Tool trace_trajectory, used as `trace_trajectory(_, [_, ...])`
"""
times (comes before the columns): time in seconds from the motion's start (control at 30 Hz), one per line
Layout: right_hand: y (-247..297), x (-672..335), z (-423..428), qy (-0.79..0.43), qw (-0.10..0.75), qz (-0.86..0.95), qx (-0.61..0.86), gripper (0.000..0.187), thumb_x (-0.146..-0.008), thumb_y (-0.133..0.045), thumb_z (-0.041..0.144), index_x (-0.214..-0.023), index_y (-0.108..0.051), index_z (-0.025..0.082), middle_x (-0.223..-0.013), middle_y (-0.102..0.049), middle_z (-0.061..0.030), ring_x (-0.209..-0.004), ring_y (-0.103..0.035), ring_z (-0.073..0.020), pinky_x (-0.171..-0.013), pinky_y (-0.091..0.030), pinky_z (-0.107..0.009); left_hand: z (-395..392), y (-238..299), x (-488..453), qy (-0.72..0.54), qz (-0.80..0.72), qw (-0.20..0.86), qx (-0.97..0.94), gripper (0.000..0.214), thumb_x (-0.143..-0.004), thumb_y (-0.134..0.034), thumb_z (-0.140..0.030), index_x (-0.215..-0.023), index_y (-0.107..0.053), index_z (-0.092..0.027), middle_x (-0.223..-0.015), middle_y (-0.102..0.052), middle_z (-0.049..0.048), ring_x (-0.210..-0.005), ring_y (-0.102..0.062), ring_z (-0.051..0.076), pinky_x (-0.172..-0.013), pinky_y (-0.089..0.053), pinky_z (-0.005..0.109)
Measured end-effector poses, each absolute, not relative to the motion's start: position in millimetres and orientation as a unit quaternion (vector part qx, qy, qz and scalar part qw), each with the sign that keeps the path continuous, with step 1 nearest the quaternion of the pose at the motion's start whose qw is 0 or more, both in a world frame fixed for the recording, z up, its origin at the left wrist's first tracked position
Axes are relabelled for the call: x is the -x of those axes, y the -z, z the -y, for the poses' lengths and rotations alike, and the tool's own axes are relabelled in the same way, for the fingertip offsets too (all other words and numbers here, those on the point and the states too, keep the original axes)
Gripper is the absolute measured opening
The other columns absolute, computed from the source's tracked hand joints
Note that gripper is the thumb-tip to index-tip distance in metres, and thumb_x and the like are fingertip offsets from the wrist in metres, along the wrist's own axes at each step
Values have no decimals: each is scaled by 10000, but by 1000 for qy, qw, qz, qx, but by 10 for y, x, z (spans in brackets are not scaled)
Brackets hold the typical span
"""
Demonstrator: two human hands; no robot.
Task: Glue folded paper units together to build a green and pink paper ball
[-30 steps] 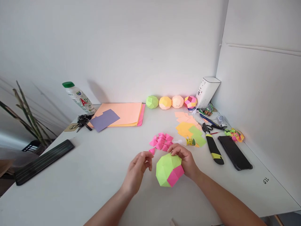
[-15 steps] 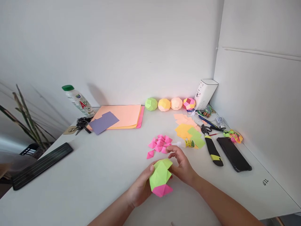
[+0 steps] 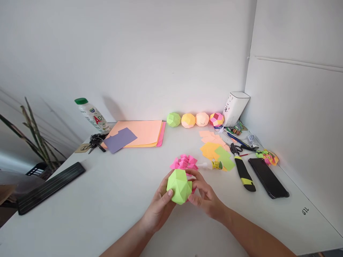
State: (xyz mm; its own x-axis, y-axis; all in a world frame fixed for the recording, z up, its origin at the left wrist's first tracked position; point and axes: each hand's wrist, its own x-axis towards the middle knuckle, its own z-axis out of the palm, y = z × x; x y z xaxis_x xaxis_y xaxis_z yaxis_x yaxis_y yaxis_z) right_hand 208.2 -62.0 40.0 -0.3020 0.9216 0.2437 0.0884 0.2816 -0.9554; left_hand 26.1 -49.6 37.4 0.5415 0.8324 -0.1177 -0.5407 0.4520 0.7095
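Observation:
A faceted paper ball (image 3: 179, 185), bright green with a little pink at its right side, is held above the white table. My left hand (image 3: 160, 205) is closed around its left and lower side, thumb on the green face. On the right, my right hand (image 3: 205, 196) has its curled fingers and thumb at the ball's edge, gripping there; the ball hides some fingertips. Just behind it lies a heap of small folded pink paper pieces (image 3: 184, 161), partly covered by the ball and hand. A small glue bottle (image 3: 215, 165) with a white nozzle lies right of the heap.
Several finished paper balls (image 3: 188, 120) line the wall. Cut paper pieces (image 3: 211, 150), a utility knife (image 3: 244, 173), scissors (image 3: 235, 148) and a black phone (image 3: 268, 178) lie right. Left are stacked sheets (image 3: 144, 132), keys (image 3: 96, 141), a bottle (image 3: 92, 114) and a long black bar (image 3: 52, 187).
The paper ball has been turned and raised slightly, so its green side faces me and the pink has moved to the right edge. My right hand has come against its side.

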Motion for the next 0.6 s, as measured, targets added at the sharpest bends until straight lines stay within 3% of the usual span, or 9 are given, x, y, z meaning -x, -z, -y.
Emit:
trace_trajectory(0.1, [-410, -2076, 631, -485, 437, 649, 391, 231, -851, -577, 416, -764, -638, 211, -1438, -348, -65, -1205, -471, -252, -991, -411, -422, 501, -339, -267, -424, -225, 816, -323, 613, -818, -616, -381, -1377, -375, -310, -1356, -477, 110, -1245, -420, 328, -1013, -327, 489])
trace_trajectory(0.23, [-408, -2089, 620, -431, 439, 688, 385, 151, -831, -609, 360, -779, -678, 237, -1437, -349, -26, -1287, -364, -266, -1069, -305, -439, 511, -304, -278, -403, -200, 823, -347, 555, -845, -556, -448, -1353, -420, -271, -1317, -502, 127, -1247, -412, 342, -1010, -331, 502])
trace_trajectory(0.37, [-402, -2067, 616, -364, 438, 736, 365, 159, -815, -610, 317, -701, -663, 218, -1427, -360, -26, -1284, -342, -274, -1040, -332, -430, 513, -235, -267, -376, -222, 837, -330, 519, -832, -552, -495, -1300, -475, -282, -1265, -519, 117, -1251, -404, 355, -970, -382, 498])
trace_trajectory(0.6, [-359, -2040, 605, -330, 422, 758, 373, 245, -815, -619, 382, -648, -636, 204, -1388, -411, -43, -1274, -343, -276, -1032, -341, -428, 496, -203, -242, -385, -269, 835, -286, 459, -806, -593, -480, -1208, -549, -261, -1376, -429, 108, -1240, -420, 367, -921, -438, 468])
